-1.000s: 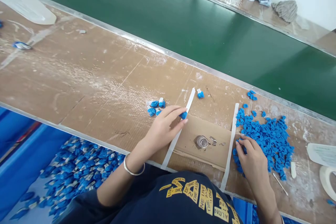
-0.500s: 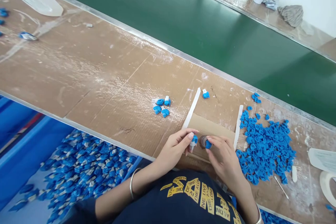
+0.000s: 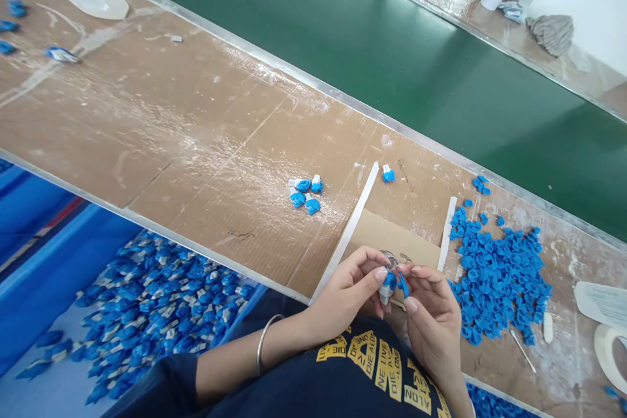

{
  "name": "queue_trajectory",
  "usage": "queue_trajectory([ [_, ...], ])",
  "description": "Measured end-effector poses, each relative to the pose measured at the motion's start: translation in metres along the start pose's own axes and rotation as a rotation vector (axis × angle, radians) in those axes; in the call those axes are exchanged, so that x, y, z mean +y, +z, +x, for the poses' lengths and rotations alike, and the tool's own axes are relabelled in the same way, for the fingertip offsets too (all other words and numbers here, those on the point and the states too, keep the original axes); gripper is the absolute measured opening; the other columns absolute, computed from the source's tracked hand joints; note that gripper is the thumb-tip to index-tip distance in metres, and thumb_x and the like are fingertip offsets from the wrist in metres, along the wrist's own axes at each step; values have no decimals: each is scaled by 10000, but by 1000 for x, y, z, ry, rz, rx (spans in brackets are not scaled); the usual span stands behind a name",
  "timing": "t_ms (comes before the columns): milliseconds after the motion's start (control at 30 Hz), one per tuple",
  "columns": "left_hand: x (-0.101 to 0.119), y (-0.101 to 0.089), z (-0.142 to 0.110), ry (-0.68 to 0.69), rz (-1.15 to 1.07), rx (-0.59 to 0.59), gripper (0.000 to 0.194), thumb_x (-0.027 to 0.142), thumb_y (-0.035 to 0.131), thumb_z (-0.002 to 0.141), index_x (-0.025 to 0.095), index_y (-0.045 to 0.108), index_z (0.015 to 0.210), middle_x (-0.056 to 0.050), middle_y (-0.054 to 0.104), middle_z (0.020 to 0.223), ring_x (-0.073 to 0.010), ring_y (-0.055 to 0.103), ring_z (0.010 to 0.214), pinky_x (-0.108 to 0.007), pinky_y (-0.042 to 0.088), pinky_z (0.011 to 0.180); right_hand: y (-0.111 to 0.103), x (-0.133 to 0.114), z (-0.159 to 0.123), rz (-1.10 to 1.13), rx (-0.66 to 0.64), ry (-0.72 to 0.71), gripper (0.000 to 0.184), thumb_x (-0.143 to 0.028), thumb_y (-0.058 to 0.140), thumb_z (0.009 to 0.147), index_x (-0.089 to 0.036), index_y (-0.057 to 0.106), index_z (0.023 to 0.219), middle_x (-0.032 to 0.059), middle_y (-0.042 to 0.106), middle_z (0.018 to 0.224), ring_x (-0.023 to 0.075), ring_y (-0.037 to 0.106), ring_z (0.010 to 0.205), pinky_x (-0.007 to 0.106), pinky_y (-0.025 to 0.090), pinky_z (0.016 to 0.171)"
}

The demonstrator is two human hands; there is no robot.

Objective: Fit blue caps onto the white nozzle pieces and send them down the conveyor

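Note:
My left hand pinches a small blue-and-white plastic part, its white end pointing down toward me. Close against it, my right hand is closed on a small blue piece, held between thumb and fingers. The two pieces are side by side; whether they touch I cannot tell. Just behind my fingertips is a small round container, partly hidden. Beneath the hands lies a cardboard sheet between two white strips.
A heap of loose blue pieces lies to the right, near a tape roll and a cotton swab. Several blue-and-white parts sit left of the strips. A blue bin holds many more. Beyond runs a green conveyor belt.
My right hand has come away from the round container with the blue piece and moved toward me. My left hand has shifted right, bringing the blue-and-white part beside that piece.

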State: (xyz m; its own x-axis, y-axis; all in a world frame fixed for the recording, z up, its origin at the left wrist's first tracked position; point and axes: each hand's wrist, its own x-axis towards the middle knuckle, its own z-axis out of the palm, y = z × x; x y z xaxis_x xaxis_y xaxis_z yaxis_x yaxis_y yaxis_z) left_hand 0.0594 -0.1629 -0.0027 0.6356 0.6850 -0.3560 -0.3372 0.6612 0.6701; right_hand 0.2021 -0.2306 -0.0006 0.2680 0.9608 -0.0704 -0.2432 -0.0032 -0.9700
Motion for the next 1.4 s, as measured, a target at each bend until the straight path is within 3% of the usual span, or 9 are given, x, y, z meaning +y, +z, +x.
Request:
queue_trajectory([
  [233,-4,0,0,16,11,24,458,579,684,837,166,540,974,28,639,673,-96,609,542,-204,508,525,-1,1,0,-279,3,-131,211,-203,694,870,-284,718,1064,63,732,1119,215,704,1043,342,622,816],
  [500,-5,5,8,14,32,112,522,625,731,760,168,512,884,53,615,604,-68,552,463,-176,460,470,2,5,7,-881,-9,-702,468,-63,630,881,-317,643,1273,52,755,1052,222,689,1007,425,605,812],
  [733,12,15,11,33,93,72,481,583,744,765,165,524,855,33,627,687,-67,562,526,-189,483,517,-21,-7,17,-884,-216,-567,418,-226,538,966,-291,551,1379,91,685,1245,252,598,1210,466,550,935],
  [800,23,15,18,61,132,45,431,521,755,775,171,518,859,37,617,682,-76,561,521,-201,481,505,-44,-15,34,-961,-117,-517,331,-258,541,966,-300,623,1284,69,719,1160,248,632,1131,465,536,932],
  [833,29,13,25,89,166,46,389,479,747,793,172,518,862,38,612,674,-80,561,524,-205,479,504,-58,-17,43,-1034,28,-492,284,-265,560,955,-282,657,1222,73,729,1109,245,655,1050,466,530,922],
  [900,42,4,43,171,259,90,285,394,695,843,174,517,873,37,603,651,-87,562,532,-210,471,511,-86,-20,63,-1228,244,-445,247,-336,584,934,-221,697,1121,102,727,1033,242,667,894,452,542,854],
  [1067,68,-36,85,345,482,328,177,213,596,864,170,484,994,5,620,807,-113,613,682,-258,518,647,-130,-7,91,-1464,62,-339,362,-408,446,966,-165,691,1074,143,684,1044,241,651,814,419,548,774],
  [1233,77,-61,73,467,984,539,379,198,548,885,152,452,1249,-108,638,1094,-187,630,895,-375,518,826,-131,0,93,-1528,14,-384,361,-357,412,975,-133,658,1114,138,642,980,241,625,779,401,537,746],
  [1400,89,-81,49,569,1770,681,221,229,504,923,150,606,1102,-156,647,1111,-314,558,1074,-504,427,973,-125,-6,88,-1622,-15,-474,290,-301,426,974,-163,680,977,108,642,908,233,629,785,362,534,713],
])
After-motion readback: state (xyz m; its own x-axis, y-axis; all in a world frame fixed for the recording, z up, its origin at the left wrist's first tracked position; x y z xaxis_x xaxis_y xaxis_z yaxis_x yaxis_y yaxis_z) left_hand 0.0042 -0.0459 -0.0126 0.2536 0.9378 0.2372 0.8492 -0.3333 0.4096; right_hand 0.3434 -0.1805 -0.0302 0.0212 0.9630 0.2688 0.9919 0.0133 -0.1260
